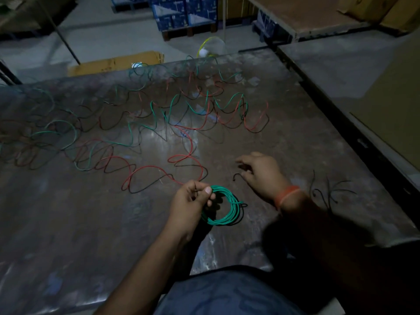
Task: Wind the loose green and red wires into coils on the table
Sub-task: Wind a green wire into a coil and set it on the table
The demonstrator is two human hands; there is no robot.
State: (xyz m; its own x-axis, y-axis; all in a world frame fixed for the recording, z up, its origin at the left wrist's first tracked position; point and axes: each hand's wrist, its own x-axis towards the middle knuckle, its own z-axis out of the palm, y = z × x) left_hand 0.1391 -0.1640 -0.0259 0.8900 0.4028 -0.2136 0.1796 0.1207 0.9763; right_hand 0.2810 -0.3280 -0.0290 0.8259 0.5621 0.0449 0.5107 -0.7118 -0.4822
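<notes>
While the left hand [193, 198] pinches the top of a finished-looking green wire coil [223, 206] between thumb and curled fingers [208, 190], the ring hangs just above or lightly on the near middle of the desk [68, 223]; which of the two I cannot tell. That pinch seems chosen to trap all the turns at one spot so the loops cannot spring apart. To the right of the coil, the right hand [261, 172], with an orange band [287, 195] at the wrist, reaches down to the desk with its fingers bent over a short dark tie wire [237, 177]; it looks to be pinching or picking it up, though the dim light leaves the grip itself uncertain. My reading is that this piece is meant to bind the coil, which would explain why the bundle is kept close beside it. More dark tie pieces [329, 192] lie in a small heap further right, near the desk edge, within easy reach of that hand. Across the far and left parts of the desk, loose green wires [127, 144] and loose red wires [188, 159] sprawl in overlapping waves, so most of the winding appears yet to be done. Beyond the desk, a flattened cardboard box [113, 63] and stacked blue cartons [181, 12] sit on the floor.
</notes>
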